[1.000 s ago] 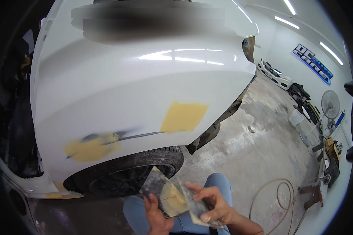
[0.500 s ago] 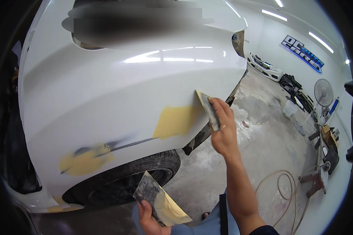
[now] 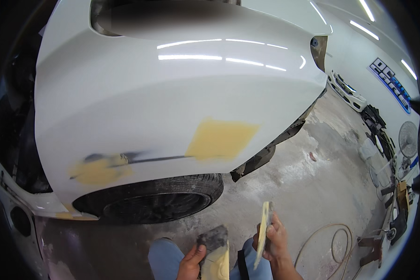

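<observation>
The right hand has dropped from the fender, pinching a spreader, long edge running up the view; leftward, apart, the left hand clasps a putty-smeared plate.

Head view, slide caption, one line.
Left hand holding a yellow-smeared plate, right hand a flat spreader, near a white car panel with yellow patches.

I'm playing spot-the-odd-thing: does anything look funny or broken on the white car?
Yes: the white panel has two yellow patches near the tyre, with a dark streak between them. They look odd, maybe damaged, because the paint around them is mostly plain white.
</observation>
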Tool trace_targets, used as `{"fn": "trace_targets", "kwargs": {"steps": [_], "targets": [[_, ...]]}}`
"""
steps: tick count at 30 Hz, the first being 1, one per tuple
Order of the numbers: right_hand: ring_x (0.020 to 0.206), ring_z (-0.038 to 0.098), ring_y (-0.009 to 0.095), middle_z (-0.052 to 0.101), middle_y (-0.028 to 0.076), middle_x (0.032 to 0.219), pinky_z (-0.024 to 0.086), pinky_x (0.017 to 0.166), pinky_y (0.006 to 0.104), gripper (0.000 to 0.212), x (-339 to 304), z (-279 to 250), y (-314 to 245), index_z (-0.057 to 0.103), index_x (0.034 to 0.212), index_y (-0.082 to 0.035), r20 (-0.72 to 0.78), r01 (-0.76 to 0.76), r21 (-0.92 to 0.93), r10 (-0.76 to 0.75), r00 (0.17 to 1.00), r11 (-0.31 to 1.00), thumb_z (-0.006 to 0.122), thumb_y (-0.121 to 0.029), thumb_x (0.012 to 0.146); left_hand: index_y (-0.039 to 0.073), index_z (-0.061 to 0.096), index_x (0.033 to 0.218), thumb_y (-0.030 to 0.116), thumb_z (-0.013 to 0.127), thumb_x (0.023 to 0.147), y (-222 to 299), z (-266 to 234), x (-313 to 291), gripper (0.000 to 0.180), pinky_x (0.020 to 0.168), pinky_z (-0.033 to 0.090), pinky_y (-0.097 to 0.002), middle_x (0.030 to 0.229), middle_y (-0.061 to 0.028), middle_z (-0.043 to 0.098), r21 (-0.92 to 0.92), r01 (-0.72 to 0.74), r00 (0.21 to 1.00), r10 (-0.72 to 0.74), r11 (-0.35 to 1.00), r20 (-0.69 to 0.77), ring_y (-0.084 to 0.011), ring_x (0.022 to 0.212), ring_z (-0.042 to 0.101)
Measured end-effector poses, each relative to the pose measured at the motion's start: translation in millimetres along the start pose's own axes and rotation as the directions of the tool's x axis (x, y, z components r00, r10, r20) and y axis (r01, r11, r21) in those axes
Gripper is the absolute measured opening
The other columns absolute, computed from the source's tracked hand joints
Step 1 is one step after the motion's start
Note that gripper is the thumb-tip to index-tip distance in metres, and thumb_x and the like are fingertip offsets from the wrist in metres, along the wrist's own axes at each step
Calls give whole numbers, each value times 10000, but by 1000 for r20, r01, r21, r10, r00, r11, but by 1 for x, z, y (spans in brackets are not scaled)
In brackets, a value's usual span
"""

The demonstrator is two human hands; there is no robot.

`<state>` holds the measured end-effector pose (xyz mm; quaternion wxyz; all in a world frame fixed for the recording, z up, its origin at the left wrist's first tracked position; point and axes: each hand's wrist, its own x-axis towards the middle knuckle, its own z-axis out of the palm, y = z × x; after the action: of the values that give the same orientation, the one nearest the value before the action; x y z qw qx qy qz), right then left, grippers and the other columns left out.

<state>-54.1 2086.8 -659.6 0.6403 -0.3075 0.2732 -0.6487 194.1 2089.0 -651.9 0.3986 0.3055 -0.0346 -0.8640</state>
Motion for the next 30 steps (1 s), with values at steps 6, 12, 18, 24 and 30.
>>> {"fn": "trace_targets", "kwargs": {"steps": [6, 12, 18, 24, 30], "targets": [[1196, 680, 238, 694, 136, 1245, 543, 1020, 368, 495, 17, -38, 12, 513, 1439, 6, 9, -106, -371, 118, 993, 922, 703, -24, 983, 52, 463, 1553, 304, 593, 1102, -18, 2, -10, 532, 1116, 511, -436, 1478, -132, 599, 110, -476, 860, 488, 873, -149, -285, 1342, 597], [1305, 626, 344, 605, 187, 1387, 530, 1039, 444, 691, -13, 6, 53, 597, 1482, -167, 632, 536, -406, -197, 750, 740, 699, 86, 848, 127, 484, 1507, 285, 570, 1121, -28, 0, -18, 426, 1040, 569, -440, 1361, -75, 645, 273, -794, 449, 827, 543, -340, -255, 1220, 655], [1306, 588, 358, 615, 124, 1356, 468, 1043, 523, 631, 32, 43, -25, 750, 1323, -256, 691, 691, -711, -54, 721, 130, 867, -86, 726, 62, 427, 1536, 281, 534, 1137, 0, 16, -74, 467, 1083, 524, -438, 1393, -144, 611, 413, -908, 59, 998, 67, -30, -266, 1258, 632], [1359, 574, 235, 652, -82, 1369, 363, 1032, 601, 646, 15, 108, -28, 718, 1346, -413, 885, 873, -465, -36, 465, -146, 822, -274, 724, -111, 479, 1424, 154, 452, 1132, 3, 6, -63, 395, 970, 570, -365, 1328, -211, 634, 648, -533, -134, 810, -545, 571, -266, 1126, 697], [1414, 540, 339, 671, 21, 1356, 412, 1039, 588, 562, 30, 99, -6, 738, 1328, -326, 811, 850, -508, -256, 526, 137, 818, -149, 801, -30, 501, 1416, 202, 488, 1140, 33, -10, -63, 361, 959, 597, -374, 1333, -160, 639, 469, -865, -151, 983, -181, 100, -243, 1168, 669]]}}
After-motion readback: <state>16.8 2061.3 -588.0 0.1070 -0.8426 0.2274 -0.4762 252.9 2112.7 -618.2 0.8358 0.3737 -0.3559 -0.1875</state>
